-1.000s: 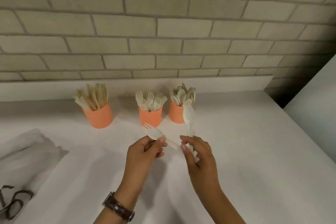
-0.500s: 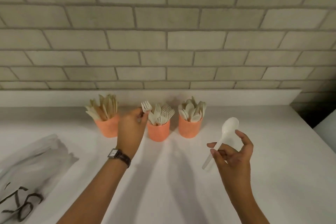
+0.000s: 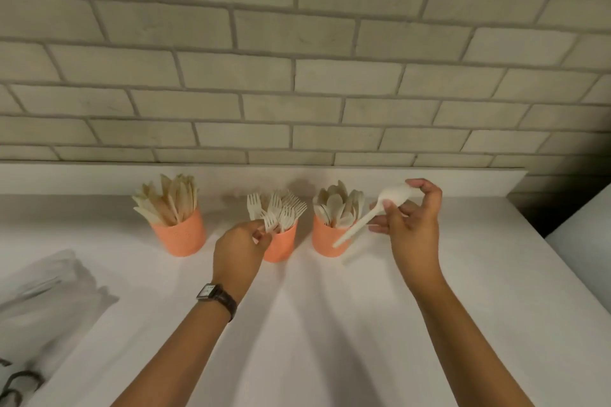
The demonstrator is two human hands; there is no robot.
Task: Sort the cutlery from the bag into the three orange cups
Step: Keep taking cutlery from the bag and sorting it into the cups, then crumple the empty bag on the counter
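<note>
Bag lies nearest on the table, well left of the middle cup; I cannot read its black writing. At the middle cup's rim the left hand pinches a fork, tines up among the other forks. To the right, the right hand holds a white spoon in curled fingers, bowl up-right and handle slanting down-left across the spoon cup. The knife cup stands left.

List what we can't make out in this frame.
Head view:
- Left hand: whether it grips one of the forks; fingertips blur into them at the middle cup.
- Bag: contents; cut off by the left edge, blurred.
- Print on the bag: cut off at the lower left corner.
- Right cup: count; spoons overlap, the spoon in the right hand crosses it.
</note>
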